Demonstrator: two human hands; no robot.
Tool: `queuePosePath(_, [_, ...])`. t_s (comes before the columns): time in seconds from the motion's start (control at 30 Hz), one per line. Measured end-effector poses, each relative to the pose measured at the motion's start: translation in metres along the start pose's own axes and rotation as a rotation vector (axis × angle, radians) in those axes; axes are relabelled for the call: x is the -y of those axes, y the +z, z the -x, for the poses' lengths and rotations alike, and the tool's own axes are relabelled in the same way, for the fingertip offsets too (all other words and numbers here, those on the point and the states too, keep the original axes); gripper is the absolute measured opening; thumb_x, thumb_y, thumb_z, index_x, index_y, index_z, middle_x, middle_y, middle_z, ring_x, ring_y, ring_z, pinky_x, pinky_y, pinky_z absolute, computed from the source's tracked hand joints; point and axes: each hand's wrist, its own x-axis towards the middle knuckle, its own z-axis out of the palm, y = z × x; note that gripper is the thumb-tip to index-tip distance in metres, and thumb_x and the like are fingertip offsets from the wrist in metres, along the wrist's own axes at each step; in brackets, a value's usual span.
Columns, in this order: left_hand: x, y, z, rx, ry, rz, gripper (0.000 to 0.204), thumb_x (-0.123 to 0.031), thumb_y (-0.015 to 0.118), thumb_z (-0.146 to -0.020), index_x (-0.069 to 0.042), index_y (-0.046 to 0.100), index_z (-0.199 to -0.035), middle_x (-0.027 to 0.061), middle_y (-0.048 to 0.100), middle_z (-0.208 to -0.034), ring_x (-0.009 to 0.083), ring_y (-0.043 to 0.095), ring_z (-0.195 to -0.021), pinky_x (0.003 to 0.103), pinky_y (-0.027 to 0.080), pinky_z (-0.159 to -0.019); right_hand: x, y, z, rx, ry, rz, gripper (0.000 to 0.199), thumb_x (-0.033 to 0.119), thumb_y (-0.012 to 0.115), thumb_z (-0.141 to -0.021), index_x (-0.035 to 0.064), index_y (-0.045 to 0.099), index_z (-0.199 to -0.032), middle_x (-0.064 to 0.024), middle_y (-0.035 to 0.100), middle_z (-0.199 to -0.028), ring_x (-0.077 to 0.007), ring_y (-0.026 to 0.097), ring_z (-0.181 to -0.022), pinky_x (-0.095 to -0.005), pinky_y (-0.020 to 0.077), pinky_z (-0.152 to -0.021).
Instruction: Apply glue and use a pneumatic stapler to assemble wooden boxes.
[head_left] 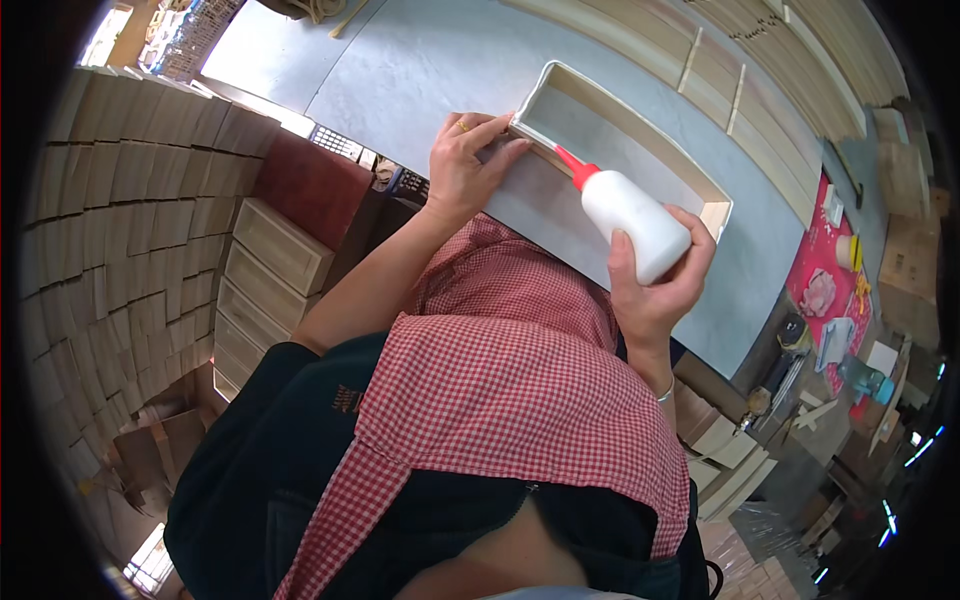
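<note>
A rectangular wooden frame (650, 137) with thin sides stands on the grey tabletop, its grey middle showing through. A white line, apparently glue, runs along part of its upper edge. My left hand (465, 168) grips the frame's near left corner between thumb and forefinger. In my right hand (660, 285) is a white glue bottle (632, 222), tilted with its red nozzle pointing down and left. The nozzle's tip is at the upper edge of the frame's near side; whether it touches is hard to tell. The bottle hides part of that near side.
Long wooden strips (740, 100) lie along the table's far side. Stacked wooden pieces (130, 200) rise at the left, beside several pale wooden boxes (280, 245). A red cloth (818, 270) with a tape roll (848, 252) and a clear bottle (866, 379) are at the right.
</note>
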Motion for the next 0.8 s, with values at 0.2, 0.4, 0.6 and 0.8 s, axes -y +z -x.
queuePosePath(0.2, [-0.001,0.002,0.001,-0.008,-0.022,0.009,0.035,-0.02,0.083,-0.081,-0.009,0.078,-0.114,0.0051,0.071,-0.1,0.0177,0.057,-0.091,0.028,0.052,-0.079,-0.001,-0.028,0.019,-0.063,0.047,0.078,0.058,0.017,0.079,-0.081,0.0047,0.046,-0.127,-0.016,0.059,-0.118,-0.031,0.064,-0.101,-0.0399,0.0598,-0.078])
queuePosePath(0.4, [-0.003,0.0,0.0,-0.001,-0.022,0.008,0.035,-0.019,0.083,-0.082,-0.008,0.077,-0.115,0.0052,0.071,-0.1,0.0175,0.057,-0.091,0.029,0.052,-0.078,-0.001,-0.056,0.039,-0.13,0.161,0.1,0.055,0.017,0.076,-0.083,0.006,0.048,-0.129,-0.0156,0.056,-0.121,-0.0315,0.06,-0.107,-0.0421,0.0564,-0.086])
queuePosePath(0.6, [-0.004,0.0,0.0,0.004,-0.02,-0.002,0.034,-0.017,0.082,-0.083,-0.006,0.077,-0.115,0.0052,0.071,-0.1,0.0173,0.057,-0.09,0.028,0.052,-0.078,-0.006,-0.082,0.055,-0.192,0.199,0.173,0.054,0.018,0.075,-0.084,0.0042,0.049,-0.129,-0.0155,0.057,-0.12,-0.0317,0.06,-0.106,-0.0418,0.055,-0.087])
queuePosePath(0.8, [-0.006,-0.001,0.0,0.018,-0.055,-0.015,0.034,-0.017,0.082,-0.084,-0.006,0.076,-0.116,0.0054,0.071,-0.1,0.0171,0.058,-0.09,0.028,0.052,-0.078,-0.006,-0.102,0.069,-0.256,0.268,0.231,0.053,0.018,0.075,-0.084,0.0037,0.049,-0.128,-0.0158,0.057,-0.12,-0.0313,0.06,-0.104,-0.0412,0.0537,-0.087])
